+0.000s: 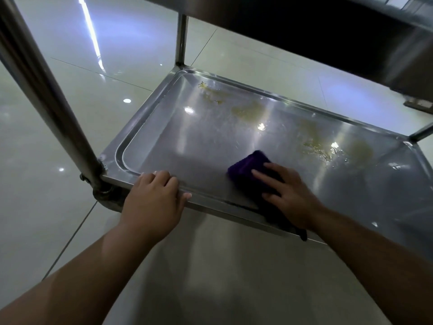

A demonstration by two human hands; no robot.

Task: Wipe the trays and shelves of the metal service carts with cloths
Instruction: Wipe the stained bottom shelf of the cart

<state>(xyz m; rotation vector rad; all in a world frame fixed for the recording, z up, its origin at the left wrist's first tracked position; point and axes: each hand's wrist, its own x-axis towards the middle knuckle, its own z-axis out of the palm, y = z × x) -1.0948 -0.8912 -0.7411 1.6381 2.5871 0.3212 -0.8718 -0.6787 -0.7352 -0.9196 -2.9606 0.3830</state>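
Note:
The lower shelf (199, 137) of a metal service cart fills the middle of the view, a shallow steel tray with a raised rim. Yellowish smears (246, 111) run along its far side toward the right. A folded purple cloth (248, 167) lies on the shelf near the front edge. My right hand (288, 193) presses flat on the cloth with straight, spread fingers; part of the cloth hangs over the front rim. My left hand (154, 195) grips the shelf's front rim near the left corner, fingers curled over the edge.
A thick cart post (46, 95) rises at the near left corner, and a thinner post (181, 38) stands at the far corner. The upper shelf (328, 31) overhangs at top right. Glossy pale floor tiles (70, 160) surround the cart.

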